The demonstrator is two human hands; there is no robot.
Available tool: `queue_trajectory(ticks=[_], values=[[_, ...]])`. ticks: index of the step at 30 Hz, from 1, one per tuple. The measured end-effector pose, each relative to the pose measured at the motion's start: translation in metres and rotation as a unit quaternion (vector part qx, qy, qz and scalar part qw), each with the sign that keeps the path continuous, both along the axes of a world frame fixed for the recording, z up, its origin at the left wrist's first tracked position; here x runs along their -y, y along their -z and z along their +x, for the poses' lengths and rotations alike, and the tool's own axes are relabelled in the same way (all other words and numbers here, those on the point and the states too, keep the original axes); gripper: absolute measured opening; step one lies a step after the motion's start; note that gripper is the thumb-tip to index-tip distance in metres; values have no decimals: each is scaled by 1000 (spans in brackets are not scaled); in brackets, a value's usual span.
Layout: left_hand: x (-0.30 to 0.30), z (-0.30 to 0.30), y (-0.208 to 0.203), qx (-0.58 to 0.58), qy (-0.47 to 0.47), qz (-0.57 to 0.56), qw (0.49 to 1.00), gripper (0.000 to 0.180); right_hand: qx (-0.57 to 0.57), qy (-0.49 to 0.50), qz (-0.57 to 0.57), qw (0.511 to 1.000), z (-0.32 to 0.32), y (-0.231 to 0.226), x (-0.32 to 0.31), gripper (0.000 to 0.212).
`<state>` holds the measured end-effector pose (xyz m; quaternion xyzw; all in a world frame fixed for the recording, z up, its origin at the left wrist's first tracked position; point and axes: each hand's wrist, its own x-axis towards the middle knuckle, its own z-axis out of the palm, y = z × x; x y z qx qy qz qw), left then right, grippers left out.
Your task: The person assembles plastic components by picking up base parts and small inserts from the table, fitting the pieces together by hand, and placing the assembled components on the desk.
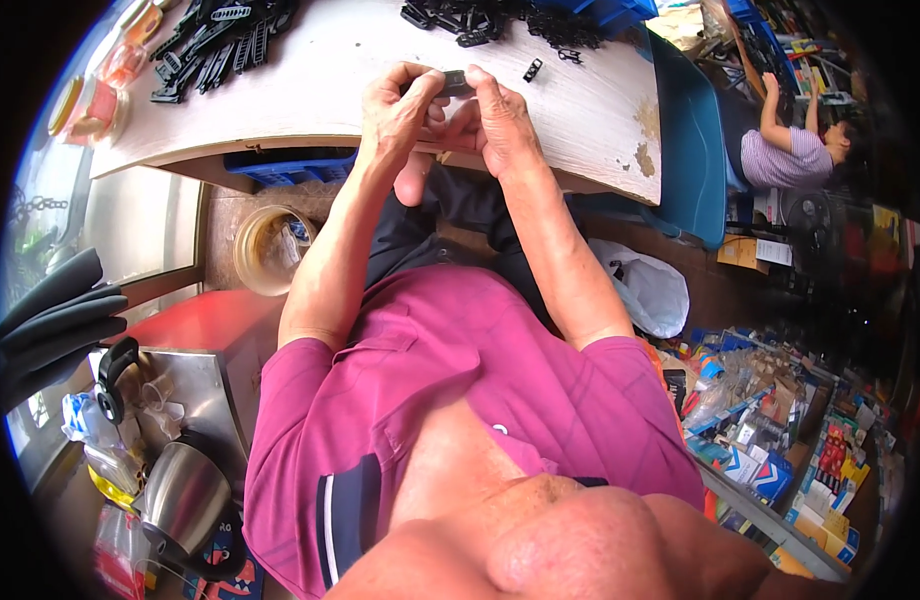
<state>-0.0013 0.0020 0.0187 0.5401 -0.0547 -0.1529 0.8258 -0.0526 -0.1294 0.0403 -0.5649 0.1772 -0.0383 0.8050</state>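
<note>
A small dark piece (pixel 456 83) sits between both hands over the near side of a pale table (pixel 330 60), apparently held at each end for steadiness. The left hand (pixel 405 105) pinches its left end, thumb against forefinger; the right hand (pixel 502 120) grips the other, thumb pressed, remaining fingers curled, partly hidden. Black parts (pixel 225 45) lie heaped far left, seemingly for easy reach.

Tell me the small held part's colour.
The small part is dark, near black; head view shows it.

held piece (pixel 455 84): plastic-looking | tabletop (pixel 320 75): rough-patched | shirt (pixel 550 350): matt cloth | kettle (pixel 187 492): glossy metal
</note>
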Motion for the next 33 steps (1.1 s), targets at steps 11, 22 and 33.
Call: queue_trajectory(ticks=[11, 22, 33], values=[[14, -12, -3, -35, 37, -7, 999, 17, 45, 73, -8, 996, -12, 4, -5, 32], [94, 18, 14, 404, -97, 353, 838, 36, 14, 212, -11, 977, -40, 9, 106, 53], [122, 36, 19, 497, -24, 424, 756, 11, -36, 334, -33, 941, -54, -8, 184, 34]])
